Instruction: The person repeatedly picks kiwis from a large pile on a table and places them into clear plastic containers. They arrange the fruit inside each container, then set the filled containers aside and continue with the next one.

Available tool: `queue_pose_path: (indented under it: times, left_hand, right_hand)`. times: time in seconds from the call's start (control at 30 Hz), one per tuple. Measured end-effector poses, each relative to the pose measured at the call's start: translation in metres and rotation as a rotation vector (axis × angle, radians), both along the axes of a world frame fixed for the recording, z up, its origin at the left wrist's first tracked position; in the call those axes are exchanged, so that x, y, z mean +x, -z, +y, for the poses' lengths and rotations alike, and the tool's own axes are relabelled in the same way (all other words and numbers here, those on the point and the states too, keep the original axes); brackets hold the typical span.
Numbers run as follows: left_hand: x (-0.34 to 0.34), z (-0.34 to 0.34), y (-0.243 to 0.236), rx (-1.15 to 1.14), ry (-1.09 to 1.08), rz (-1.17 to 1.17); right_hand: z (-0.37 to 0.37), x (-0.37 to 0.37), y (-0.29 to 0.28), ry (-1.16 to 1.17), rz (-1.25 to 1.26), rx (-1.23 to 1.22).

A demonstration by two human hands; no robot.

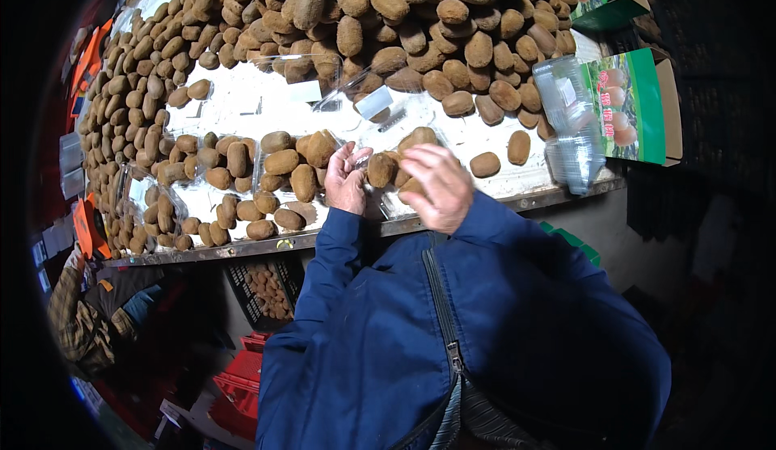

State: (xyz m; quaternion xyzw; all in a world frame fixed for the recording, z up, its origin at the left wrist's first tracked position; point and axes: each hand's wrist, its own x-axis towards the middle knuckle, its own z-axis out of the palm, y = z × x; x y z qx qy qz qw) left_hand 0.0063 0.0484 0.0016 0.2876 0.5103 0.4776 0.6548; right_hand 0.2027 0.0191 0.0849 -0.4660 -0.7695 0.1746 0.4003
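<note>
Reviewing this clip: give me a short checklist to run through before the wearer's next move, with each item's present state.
1. Both hands visible: ok; left hand and right hand are over the table's front part.
2. Brown fruit between the hands present: ok.
3. Right hand's grip: cannot tell; the fingers are blurred.
4. Stacked clear containers in view: ok, beside the green carton.
5. Front table edge free of nearby fruit: not ok; some fruit lies close to it, left of the left hand.

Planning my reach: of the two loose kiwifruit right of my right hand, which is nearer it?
The left kiwifruit; the right kiwifruit lies nearer the clear containers.
</note>
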Motion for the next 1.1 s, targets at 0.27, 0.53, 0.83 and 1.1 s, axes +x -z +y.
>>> queue_pose_path:
  times: [0.27, 0.53, 0.83, 1.1]
  left_hand:
    - [-0.003, -0.009, 0.009, -0.078, -0.012, 0.139]
    - [-0.010, -0.027, 0.013, -0.064, 0.027, 0.157]
    - [-0.008, -0.031, -0.002, -0.153, 0.205, 0.291]
    - [-0.008, -0.036, -0.006, -0.119, 0.239, 0.270]
  right_hand:
    - [0.003, 0.032, 0.014, 0.165, -0.111, 0.058]
    - [-0.035, 0.104, 0.013, 0.261, -0.549, -0.333]
    - [-0.034, 0.100, 0.027, 0.345, -0.313, -0.380]
    - [-0.005, 0.030, -0.003, 0.131, -0.043, -0.221]
